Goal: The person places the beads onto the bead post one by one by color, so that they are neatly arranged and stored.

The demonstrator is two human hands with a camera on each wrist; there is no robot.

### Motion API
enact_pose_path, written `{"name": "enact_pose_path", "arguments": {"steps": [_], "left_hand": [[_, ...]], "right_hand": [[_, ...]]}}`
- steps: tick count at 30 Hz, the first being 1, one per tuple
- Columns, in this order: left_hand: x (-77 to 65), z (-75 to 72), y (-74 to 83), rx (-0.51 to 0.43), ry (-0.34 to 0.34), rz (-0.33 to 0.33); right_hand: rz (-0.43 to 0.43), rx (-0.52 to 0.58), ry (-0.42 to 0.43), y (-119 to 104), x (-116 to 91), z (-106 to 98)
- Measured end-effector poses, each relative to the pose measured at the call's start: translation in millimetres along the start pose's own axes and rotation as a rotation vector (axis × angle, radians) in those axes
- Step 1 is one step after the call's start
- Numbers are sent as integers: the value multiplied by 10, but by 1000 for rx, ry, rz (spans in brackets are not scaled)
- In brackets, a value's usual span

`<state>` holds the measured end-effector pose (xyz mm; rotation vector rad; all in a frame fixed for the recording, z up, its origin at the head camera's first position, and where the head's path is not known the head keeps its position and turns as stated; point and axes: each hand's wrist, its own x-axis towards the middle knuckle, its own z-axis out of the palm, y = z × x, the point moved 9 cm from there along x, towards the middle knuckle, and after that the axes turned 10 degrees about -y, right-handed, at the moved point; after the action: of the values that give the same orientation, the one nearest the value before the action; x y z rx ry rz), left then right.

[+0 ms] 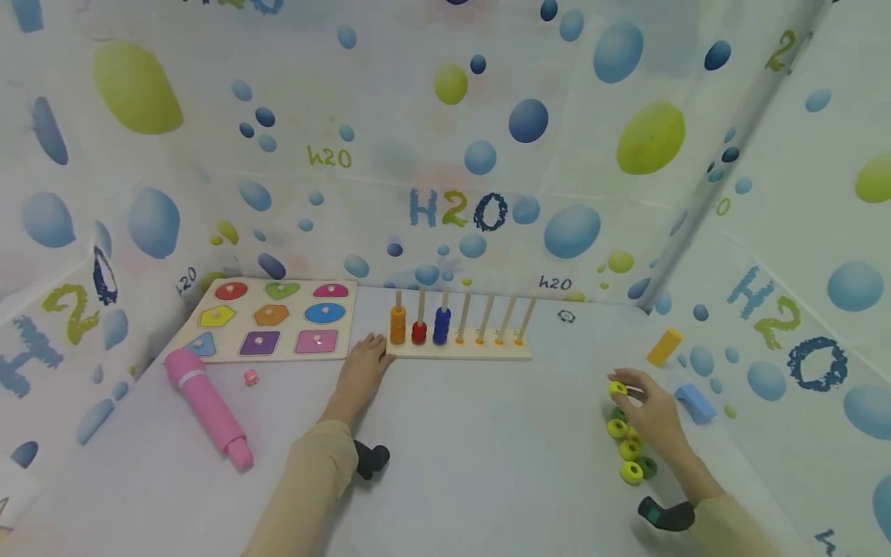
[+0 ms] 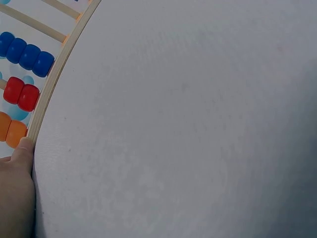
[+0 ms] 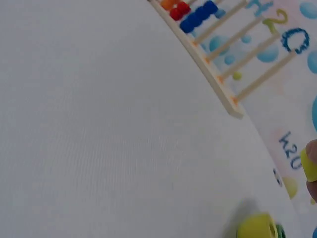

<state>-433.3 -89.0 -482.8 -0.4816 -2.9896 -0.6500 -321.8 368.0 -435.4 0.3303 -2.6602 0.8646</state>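
Note:
A wooden bead stacker [image 1: 459, 352] stands toward the back of the table, with upright pegs. Orange beads [image 1: 397, 325], red beads [image 1: 419, 333] and blue beads [image 1: 442, 326] fill its left pegs; the other pegs are bare. My left hand [image 1: 363, 367] holds the stacker's left end, the thumb [image 2: 22, 153] against its front edge. Over at the right, my right hand [image 1: 650, 410] pinches a yellow bead [image 1: 616, 387] between thumb and fingertips. Below that hand lie several loose yellow beads [image 1: 631, 473] and green beads [image 1: 647, 466].
A shape puzzle board [image 1: 278, 360] lies at back left, with a pink microphone-shaped toy [image 1: 212, 410] and a small pink piece [image 1: 251, 377] before it. An orange block [image 1: 664, 347] and a blue block [image 1: 694, 403] lie right of my right hand. Patterned sheets rise behind and at both sides.

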Motion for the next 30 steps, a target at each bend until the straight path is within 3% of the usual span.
{"name": "enact_pose_path", "arguments": {"steps": [9, 16, 23, 30], "left_hand": [[7, 23, -39, 12, -1, 6], [23, 31, -52, 2, 4, 10], [22, 34, -54, -28, 10, -8], [-1, -19, 10, -33, 30, 16]], "right_hand": [[-275, 156, -31, -963, 761, 551], [-368, 230, 28, -1524, 1184, 727], [-376, 199, 50, -1826, 1440, 843], [-352, 222, 47, -1926, 1620, 904]]}}
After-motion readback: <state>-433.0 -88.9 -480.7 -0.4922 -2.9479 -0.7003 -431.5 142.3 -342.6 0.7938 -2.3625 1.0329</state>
